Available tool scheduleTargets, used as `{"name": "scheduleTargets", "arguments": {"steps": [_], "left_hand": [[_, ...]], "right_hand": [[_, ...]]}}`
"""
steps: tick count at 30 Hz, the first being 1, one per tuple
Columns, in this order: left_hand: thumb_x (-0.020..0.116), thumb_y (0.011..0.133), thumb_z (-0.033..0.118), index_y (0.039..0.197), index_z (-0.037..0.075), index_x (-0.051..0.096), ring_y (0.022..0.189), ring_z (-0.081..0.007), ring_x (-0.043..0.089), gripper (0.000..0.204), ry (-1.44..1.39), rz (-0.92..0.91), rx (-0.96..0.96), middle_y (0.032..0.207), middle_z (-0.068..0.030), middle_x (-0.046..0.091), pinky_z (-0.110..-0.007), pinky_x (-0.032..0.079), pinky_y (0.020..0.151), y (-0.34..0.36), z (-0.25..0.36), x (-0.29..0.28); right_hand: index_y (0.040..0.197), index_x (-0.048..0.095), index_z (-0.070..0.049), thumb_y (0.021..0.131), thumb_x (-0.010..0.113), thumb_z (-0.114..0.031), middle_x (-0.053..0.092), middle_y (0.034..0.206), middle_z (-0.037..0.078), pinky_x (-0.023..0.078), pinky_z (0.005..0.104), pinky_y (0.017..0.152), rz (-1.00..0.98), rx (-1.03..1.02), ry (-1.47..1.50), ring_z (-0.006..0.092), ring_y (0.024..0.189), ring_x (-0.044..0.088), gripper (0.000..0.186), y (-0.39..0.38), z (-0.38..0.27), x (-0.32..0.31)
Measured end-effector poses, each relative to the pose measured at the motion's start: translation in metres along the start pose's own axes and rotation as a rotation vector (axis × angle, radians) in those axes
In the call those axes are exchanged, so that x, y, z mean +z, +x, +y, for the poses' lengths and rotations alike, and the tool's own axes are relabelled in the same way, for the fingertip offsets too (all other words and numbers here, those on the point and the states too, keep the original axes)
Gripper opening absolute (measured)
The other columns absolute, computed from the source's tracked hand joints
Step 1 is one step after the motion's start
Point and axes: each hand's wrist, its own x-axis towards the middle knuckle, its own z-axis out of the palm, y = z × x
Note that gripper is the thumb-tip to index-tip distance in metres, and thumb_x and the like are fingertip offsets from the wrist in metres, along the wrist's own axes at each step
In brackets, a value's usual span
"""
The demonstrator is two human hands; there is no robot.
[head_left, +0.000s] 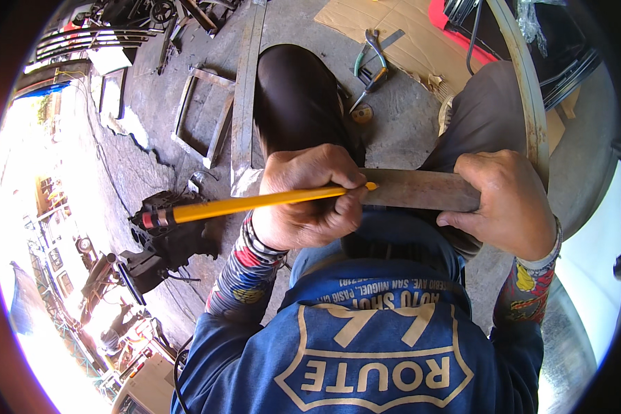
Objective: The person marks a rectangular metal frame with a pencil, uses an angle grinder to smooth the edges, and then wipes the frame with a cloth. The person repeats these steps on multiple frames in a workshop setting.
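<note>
My left hand [309, 201] pinches a yellow pencil [248, 205] with a pink eraser, its tip at a flat brownish metal bar [407, 190] lying crosswise over my lap. My right hand [505, 200] grips the right part of that bar, thumb along its lower edge. A metal frame's long side rails [243, 117] run forward on both sides of my legs, the right rail [535, 138] beside my right hand. Part of the bar is hidden behind my left hand.
On the concrete floor lie pliers and a tool [369, 62], cardboard [366, 17], a small rectangular metal frame [183, 121] and dark machinery [169, 234]. A black and red object [455, 27] sits at the upper right, scattered metal parts at the left.
</note>
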Motion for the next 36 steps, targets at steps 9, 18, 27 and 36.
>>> {"name": "scheduleTargets", "arguments": {"steps": [9,18,27,36], "left_hand": [[0.066,0.082,0.001,0.083,0.005,0.059,0.063,-0.0221,0.067,0.008,0.08,-0.061,0.04,0.073,-0.007,0.063,-0.029,0.054,0.059,0.0,-0.001,0.004],[0.066,0.078,-0.001,0.08,0.005,0.059,0.062,-0.0222,0.068,0.01,0.061,-0.043,-0.014,0.072,-0.0071,0.063,-0.03,0.054,0.058,-0.001,-0.003,0.009],[0.069,0.088,0.002,0.095,0.0,0.061,0.076,-0.0128,0.061,0.011,-0.385,0.221,-0.395,0.086,-0.0075,0.064,-0.025,0.049,0.071,0.0,0.004,-0.006],[0.069,0.084,0.004,0.085,0.002,0.058,0.069,-0.0164,0.066,0.011,-0.122,-0.18,-0.166,0.078,-0.0089,0.066,-0.028,0.053,0.065,0.023,0.004,-0.006]], "right_hand": [[0.07,0.059,-0.002,0.056,0.094,-0.019,0.062,0.065,0.02,0.05,0.0441,0.059,0.008,0.009,-0.017,0.0388,0.065,0.066,0.042,-0.001,-0.001,0.002],[0.07,0.059,-0.003,0.056,0.094,-0.02,0.062,0.066,0.019,0.05,0.045,0.061,-0.021,0.04,0.007,0.0388,0.066,0.066,0.041,-0.002,0.0,0.003],[0.07,0.058,-0.003,0.056,0.093,-0.021,0.061,0.064,0.019,0.048,0.0456,0.06,-0.001,0.028,-0.003,0.0399,0.067,0.065,0.042,-0.001,-0.001,0.003],[0.07,0.06,0.0,0.053,0.094,-0.02,0.061,0.065,0.023,0.049,0.0457,0.061,0.001,0.03,0.025,0.0414,0.067,0.065,0.043,0.003,-0.01,-0.006]]}}
